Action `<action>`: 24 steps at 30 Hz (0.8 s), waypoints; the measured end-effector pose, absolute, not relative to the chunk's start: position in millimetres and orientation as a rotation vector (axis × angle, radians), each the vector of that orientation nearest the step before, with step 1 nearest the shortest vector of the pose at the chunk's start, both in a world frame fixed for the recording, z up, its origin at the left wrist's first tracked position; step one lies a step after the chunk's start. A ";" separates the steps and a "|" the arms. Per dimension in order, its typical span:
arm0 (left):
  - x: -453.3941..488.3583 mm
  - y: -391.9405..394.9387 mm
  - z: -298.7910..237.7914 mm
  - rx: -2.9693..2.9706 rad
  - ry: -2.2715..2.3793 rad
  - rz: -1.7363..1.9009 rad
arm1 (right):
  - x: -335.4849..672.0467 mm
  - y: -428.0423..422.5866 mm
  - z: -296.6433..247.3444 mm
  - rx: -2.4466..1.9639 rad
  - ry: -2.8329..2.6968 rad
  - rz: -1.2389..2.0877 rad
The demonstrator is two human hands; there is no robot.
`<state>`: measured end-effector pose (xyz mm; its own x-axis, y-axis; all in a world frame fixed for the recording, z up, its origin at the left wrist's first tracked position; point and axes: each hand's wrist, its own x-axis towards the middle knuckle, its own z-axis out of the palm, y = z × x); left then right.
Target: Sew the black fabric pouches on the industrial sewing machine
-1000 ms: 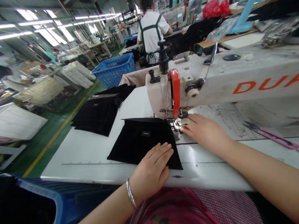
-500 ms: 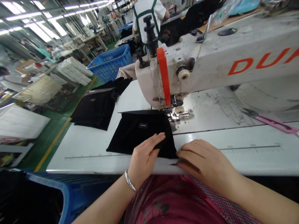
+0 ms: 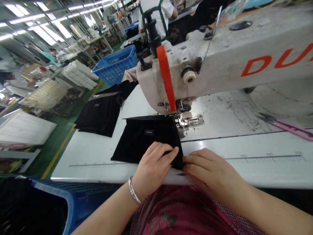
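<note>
A black fabric piece (image 3: pixel 137 140) with a small label lies flat on the white sewing table (image 3: pixel 80 153). Its upper right corner sits at the metal presser foot (image 3: pixel 188 120) of the sewing machine (image 3: pixel 156 78). My left hand (image 3: pixel 155 163), wearing a ring and a silver bangle, rests on the fabric's lower right part, fingers slightly bent and apart from the thumb. At the lower right corner, my right hand (image 3: pixel 207 168) has its fingertips closed on the fabric edge; the thumb is mostly hidden beneath.
Similar black pieces (image 3: pixel 97 112) are stacked at the table's left. Pink-handled scissors (image 3: pixel 290 127) lie to the right below the machine arm. A blue bin (image 3: pixel 69 202) of dark cloth stands at lower left, a blue crate (image 3: pixel 116 63) behind, and a person (image 3: pixel 156 16) beyond.
My left hand has bent its fingers more and shifted slightly on the fabric. My right hand's fingertips have closed on the corner. The fabric has hardly moved; the view has shifted a little.
</note>
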<state>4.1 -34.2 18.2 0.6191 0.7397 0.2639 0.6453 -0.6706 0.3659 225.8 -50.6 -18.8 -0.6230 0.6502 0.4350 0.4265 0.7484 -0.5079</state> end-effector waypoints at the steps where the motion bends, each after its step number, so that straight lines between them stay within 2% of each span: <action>1: 4.9 -35.2 15.4 2.587 1.131 0.584 | 226.1 -50.8 -19.0 -0.822 -2.327 0.507; 6: 1.5 -39.8 7.8 2.305 1.288 0.819 | 227.1 -51.5 -18.8 -0.854 -2.344 0.528; 10: 0.9 -39.8 15.9 2.361 1.343 0.931 | 226.6 -51.8 -19.2 -0.814 -2.357 0.530; 19: 7.0 -32.9 20.5 2.814 1.070 0.402 | 224.3 -52.5 -19.8 -0.752 -2.312 0.489; 24: 4.7 -30.2 15.4 2.881 0.978 0.237 | 224.4 -52.7 -22.0 -0.771 -2.310 0.478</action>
<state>4.7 -30.2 15.4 0.7828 0.6110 0.1177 0.5971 -0.7909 0.1339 224.4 -52.7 -22.0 -0.6170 0.6359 0.4636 0.3996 0.7607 -0.5116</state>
